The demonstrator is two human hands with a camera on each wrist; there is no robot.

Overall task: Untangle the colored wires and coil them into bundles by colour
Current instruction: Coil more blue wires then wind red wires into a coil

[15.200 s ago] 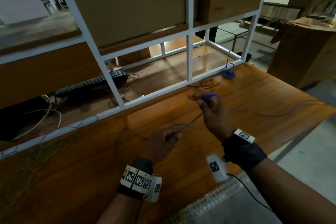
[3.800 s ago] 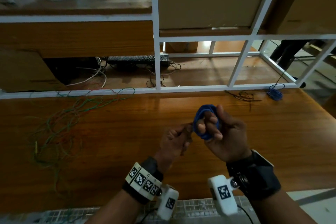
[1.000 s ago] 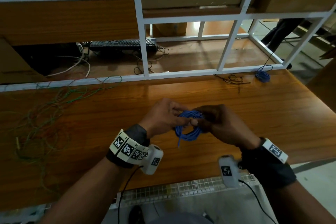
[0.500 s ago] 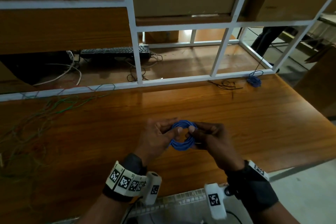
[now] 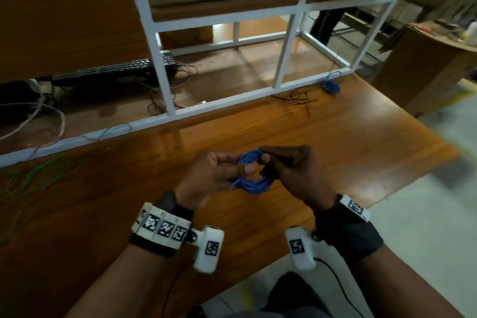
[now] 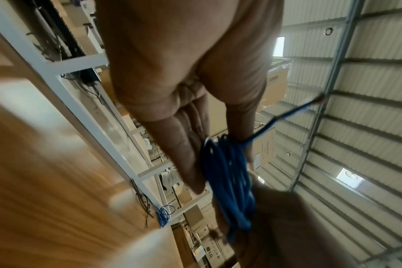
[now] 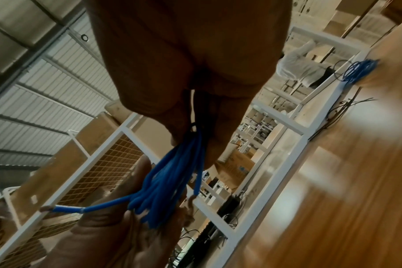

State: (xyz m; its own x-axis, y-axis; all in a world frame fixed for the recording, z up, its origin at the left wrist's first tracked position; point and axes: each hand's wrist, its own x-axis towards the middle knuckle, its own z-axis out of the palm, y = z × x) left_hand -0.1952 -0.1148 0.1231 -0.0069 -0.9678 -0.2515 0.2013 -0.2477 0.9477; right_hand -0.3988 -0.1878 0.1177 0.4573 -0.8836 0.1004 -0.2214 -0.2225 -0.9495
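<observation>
Head view: blue coil (image 5: 254, 175) hangs between both hands above the table (image 5: 348, 142), near its front edge. Left hand (image 5: 211, 175) pinches the coil at its 9 o'clock side, right hand (image 5: 294, 170) pinches it at 2 o'clock. A finished blue bundle (image 5: 331, 86) lies at the table's 1 o'clock corner; loose green and red wires (image 5: 38, 175) sprawl at 9 o'clock.

Left wrist view: thumb and fingers (image 6: 186, 159) close on the coil (image 6: 230, 181); a free end (image 6: 294, 112) sticks out toward 1 o'clock.

Right wrist view: the right hand's fingertips (image 7: 215, 145) clamp the gathered strands (image 7: 170, 181), with one stripped end (image 7: 57, 209) pointing to 9 o'clock.

The wire looks light, thin and springy, so the loops would likely spring open if released. Best hold is probably across all the strands at once, pinching opposite sides while the free end is wrapped round.
</observation>
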